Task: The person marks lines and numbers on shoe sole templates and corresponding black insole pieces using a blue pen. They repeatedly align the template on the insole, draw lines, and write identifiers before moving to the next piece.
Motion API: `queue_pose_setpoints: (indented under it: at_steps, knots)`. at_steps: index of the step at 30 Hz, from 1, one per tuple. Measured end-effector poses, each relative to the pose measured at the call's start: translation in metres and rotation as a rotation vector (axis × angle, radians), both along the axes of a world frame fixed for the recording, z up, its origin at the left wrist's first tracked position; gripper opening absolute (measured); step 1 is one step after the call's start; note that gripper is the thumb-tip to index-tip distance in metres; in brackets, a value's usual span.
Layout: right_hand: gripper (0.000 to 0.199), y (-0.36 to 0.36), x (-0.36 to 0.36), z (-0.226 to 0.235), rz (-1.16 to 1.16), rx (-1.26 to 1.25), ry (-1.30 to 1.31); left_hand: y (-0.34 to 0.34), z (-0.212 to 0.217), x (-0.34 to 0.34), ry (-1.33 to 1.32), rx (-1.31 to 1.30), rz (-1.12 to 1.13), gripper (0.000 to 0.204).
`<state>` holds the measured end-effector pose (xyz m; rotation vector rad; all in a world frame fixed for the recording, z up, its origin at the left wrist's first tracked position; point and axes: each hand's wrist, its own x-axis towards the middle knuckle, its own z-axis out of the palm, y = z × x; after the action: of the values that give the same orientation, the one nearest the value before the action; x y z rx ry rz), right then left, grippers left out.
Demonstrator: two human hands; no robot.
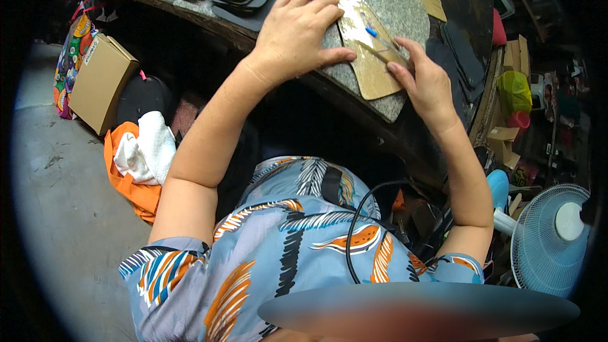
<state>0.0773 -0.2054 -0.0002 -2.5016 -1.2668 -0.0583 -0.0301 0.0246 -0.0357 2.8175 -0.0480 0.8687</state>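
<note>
A: So, where's the gold piece (370,57)?
B: Upper middle, flat on the bench (405,6). Left hand (297,35) presses it, fingers spread; right hand (425,82) grips a blade (380,50).
A: Advice?
B: Probably pin it firmly, fingers off the cut line.

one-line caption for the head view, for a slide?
Left hand pins a gold sole-shaped piece on the grey speckled slab; right hand works a blue-tipped tool across it.
</note>
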Motion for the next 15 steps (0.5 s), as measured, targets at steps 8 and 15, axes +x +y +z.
queue_pose_setpoints:
  at_steps: [8,15]
  knots:
    - [0.034,0.003,-0.003,0.009,-0.086,-0.091,0.094,-0.004,0.003,-0.003,0.066,-0.066,0.009,0.067]
    - [0.036,0.000,0.017,0.010,-0.128,0.108,0.568,-0.005,0.000,-0.001,0.038,0.051,0.005,0.052]
